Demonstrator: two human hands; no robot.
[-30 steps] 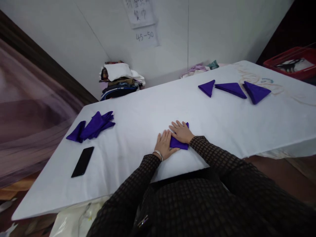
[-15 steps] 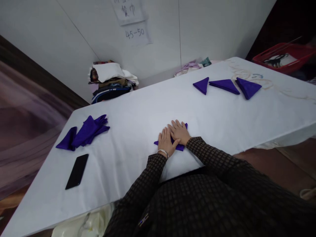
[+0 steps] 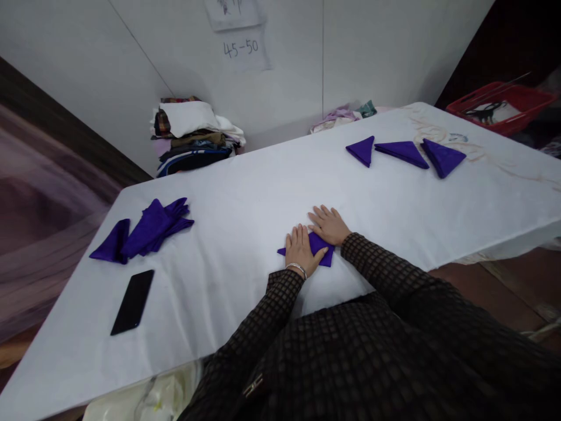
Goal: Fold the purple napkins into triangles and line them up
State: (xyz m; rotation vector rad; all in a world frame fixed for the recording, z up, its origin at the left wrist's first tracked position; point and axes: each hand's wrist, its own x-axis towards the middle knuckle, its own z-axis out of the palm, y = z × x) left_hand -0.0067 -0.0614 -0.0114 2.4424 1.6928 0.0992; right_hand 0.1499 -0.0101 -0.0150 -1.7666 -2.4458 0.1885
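Note:
A folded purple napkin [image 3: 323, 242] lies on the white-covered table in front of me, partly hidden under my hands. My left hand [image 3: 301, 251], with a silver bracelet at the wrist, lies flat on its left part, fingers stretched out. My right hand [image 3: 328, 225] rests flat over its far right side, fingers spread. At the far right of the table lie three purple napkins folded into pointed shapes, among them a small triangle [image 3: 361, 151]. On the left is a loose bunch of purple napkins [image 3: 153, 231].
A black phone [image 3: 132, 302] lies on the white tablecloth [image 3: 236, 234] at the left. Behind the table are a stack of folded clothes [image 3: 193, 137] and more cloth [image 3: 337, 118] by the wall. A red basket [image 3: 504, 111] stands beyond the right end.
My right hand has slid a little to the right and away from me, uncovering more of the napkin's middle. My left hand stays on the napkin. The view has shifted slightly.

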